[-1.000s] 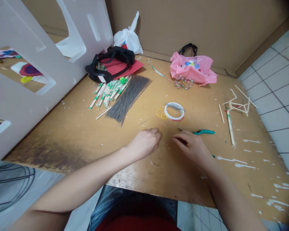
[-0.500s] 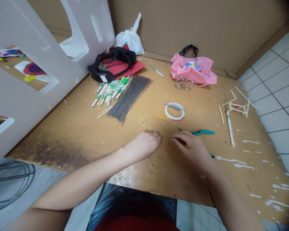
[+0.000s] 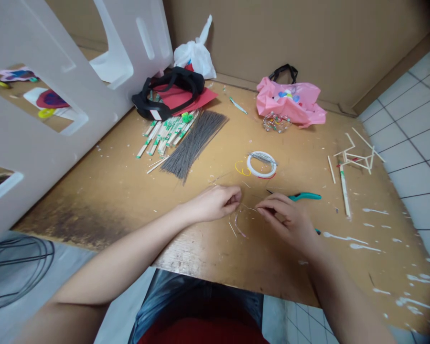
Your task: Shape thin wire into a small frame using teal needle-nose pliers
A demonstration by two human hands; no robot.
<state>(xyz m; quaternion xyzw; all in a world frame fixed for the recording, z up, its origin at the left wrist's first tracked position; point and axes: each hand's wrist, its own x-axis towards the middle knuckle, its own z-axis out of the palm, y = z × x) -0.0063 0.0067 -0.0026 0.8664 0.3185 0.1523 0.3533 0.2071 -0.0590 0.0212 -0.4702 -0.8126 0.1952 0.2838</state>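
A thin, pale wire point(image 3: 249, 208) spans the gap between my two hands, its loose part curving down over the table. Its fine details are too small to make out. My left hand point(image 3: 224, 202) is closed in a pinch at one end of it. With thumb and forefinger together, my right hand point(image 3: 284, 216) pinches the other end. Pliers with teal handles point(image 3: 306, 196) lie partly hidden behind my right hand. Beyond the hands rests a white ring-shaped spool point(image 3: 249, 167) with short grey wires across it, beside a yellow strand point(image 3: 241, 168).
To the left lie a bundle of grey wires point(image 3: 195, 145), wrapped chopsticks point(image 3: 157, 138) and a black headset point(image 3: 139, 107). A pink bag point(image 3: 308, 102) and beaded wire tangle point(image 3: 276, 123) sit at the back. Joined sticks point(image 3: 356, 160) are at right; a white plastic panel point(image 3: 122, 48) stands left.
My left hand has turned and opened its curl into a pinch, rising slightly. The wire between the hands now shows more plainly. My right hand stays nearly where it was.
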